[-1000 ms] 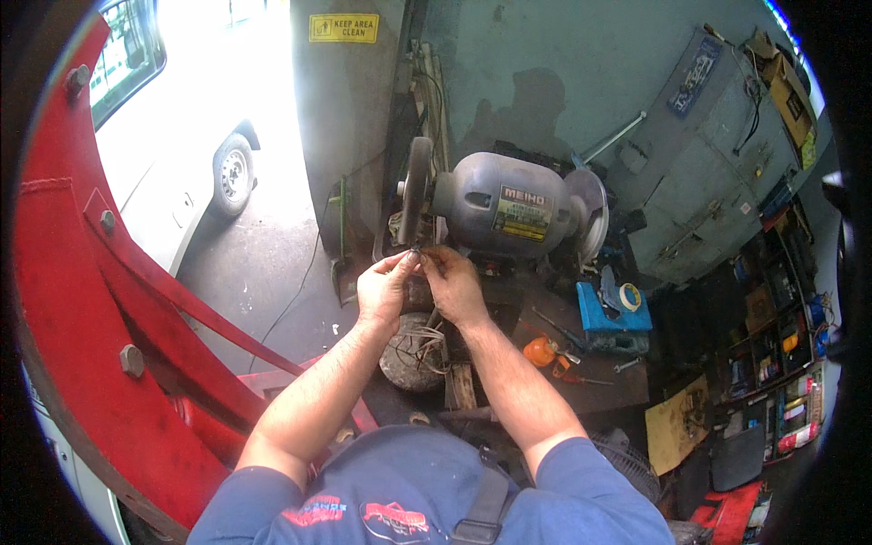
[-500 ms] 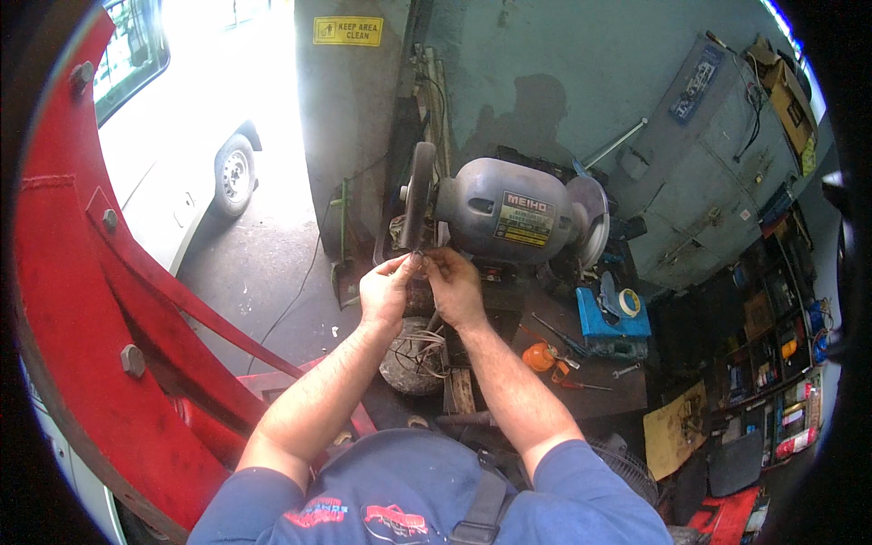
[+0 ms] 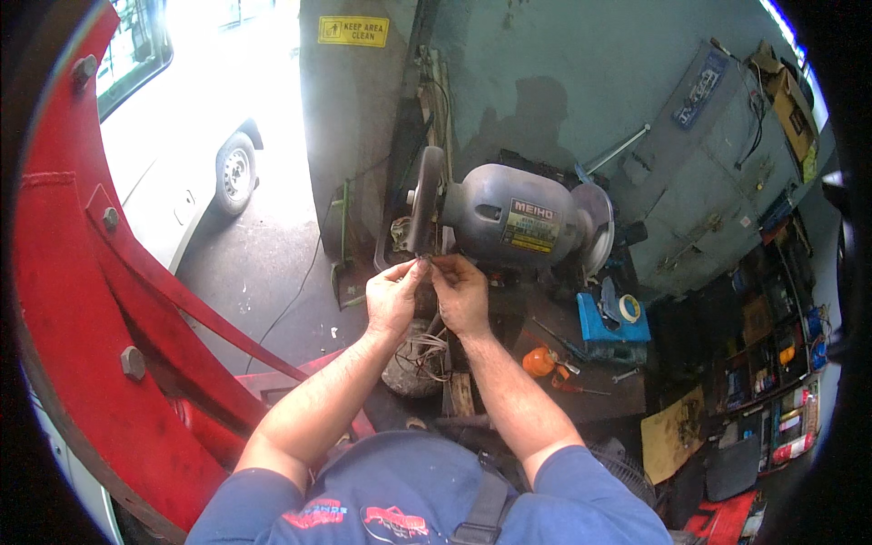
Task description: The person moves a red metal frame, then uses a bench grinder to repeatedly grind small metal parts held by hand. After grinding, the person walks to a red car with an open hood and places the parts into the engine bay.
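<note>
A grey bench grinder (image 3: 509, 211) stands in front of me, with a dark wheel (image 3: 425, 202) at its left end and a pale disc wheel (image 3: 595, 230) at its right. Just below the dark wheel's lower edge, my left hand (image 3: 394, 295) and my right hand (image 3: 460, 295) meet, thumbs and fingertips pinched together. Between the fingertips is a small piece, too small to name. Whether it touches the wheel I cannot tell. Both forearms reach up from the lower edge.
A red steel frame with bolts (image 3: 136, 300) rises at the left; a white vehicle (image 3: 173, 154) is parked beyond. On the bench at right lie a blue case (image 3: 613, 318), an orange container (image 3: 539, 361) and hand tools. Coiled cable (image 3: 424, 352) hangs below my hands.
The whole view has shifted slightly. My hands stay pinched together at the dark wheel's lower edge and have moved a little to the right in the picture.
</note>
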A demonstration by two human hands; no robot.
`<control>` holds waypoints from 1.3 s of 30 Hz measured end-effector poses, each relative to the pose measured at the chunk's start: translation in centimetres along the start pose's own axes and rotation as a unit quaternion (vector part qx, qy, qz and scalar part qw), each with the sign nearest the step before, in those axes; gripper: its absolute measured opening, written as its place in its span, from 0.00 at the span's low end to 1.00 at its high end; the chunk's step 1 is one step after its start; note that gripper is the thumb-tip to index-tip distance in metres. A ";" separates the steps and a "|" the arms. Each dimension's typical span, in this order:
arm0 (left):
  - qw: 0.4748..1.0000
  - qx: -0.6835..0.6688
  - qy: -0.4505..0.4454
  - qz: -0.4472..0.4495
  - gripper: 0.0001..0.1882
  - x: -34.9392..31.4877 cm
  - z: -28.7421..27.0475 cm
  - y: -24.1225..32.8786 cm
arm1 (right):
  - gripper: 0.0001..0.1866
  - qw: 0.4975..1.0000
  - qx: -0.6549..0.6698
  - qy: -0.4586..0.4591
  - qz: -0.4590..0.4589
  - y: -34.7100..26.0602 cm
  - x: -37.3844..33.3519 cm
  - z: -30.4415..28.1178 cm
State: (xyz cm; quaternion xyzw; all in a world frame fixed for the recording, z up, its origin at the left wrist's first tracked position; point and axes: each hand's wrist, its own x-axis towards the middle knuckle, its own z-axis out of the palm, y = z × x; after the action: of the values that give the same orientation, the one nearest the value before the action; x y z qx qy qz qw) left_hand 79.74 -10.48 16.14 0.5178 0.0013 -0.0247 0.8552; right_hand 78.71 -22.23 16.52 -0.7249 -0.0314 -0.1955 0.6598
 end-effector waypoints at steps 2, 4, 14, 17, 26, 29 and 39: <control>1.000 -0.002 0.003 -0.013 0.18 0.3 -0.1 -0.1 | 0.06 1.000 -0.026 -0.006 -0.006 0.2 0.1 -0.1; 0.999 0.004 0.012 -0.034 0.19 0.4 -0.2 -0.2 | 0.06 0.999 -0.036 -0.008 -0.002 0.6 0.1 -0.2; 0.998 0.017 0.021 0.059 0.17 -0.7 -0.1 -0.4 | 0.13 0.996 -0.074 -0.048 -0.023 1.1 0.2 -0.4; 0.998 0.004 0.028 0.048 0.17 -0.5 -0.1 -0.4 | 0.15 0.993 -0.092 -0.074 -0.014 0.8 0.4 -0.6; 0.995 0.024 0.036 0.093 0.12 -0.5 0.6 0.3 | 0.12 0.991 -0.092 -0.100 -0.017 -1.6 0.5 -0.5; 0.972 0.085 0.024 0.216 0.08 -3.2 0.7 2.2 | 0.10 0.984 -0.083 -0.134 -0.081 -4.7 -1.0 -1.4; 0.882 0.202 -0.085 0.417 0.09 -8.7 1.5 8.2 | 0.06 0.965 -0.035 -0.192 -0.177 -11.8 -4.5 -3.8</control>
State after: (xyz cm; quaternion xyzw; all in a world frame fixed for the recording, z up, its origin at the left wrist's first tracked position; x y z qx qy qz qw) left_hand 71.41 -7.66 24.30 0.6277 -0.2927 0.2906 0.6602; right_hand 70.04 -23.41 26.42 -0.7545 -0.2781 -0.1672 0.5705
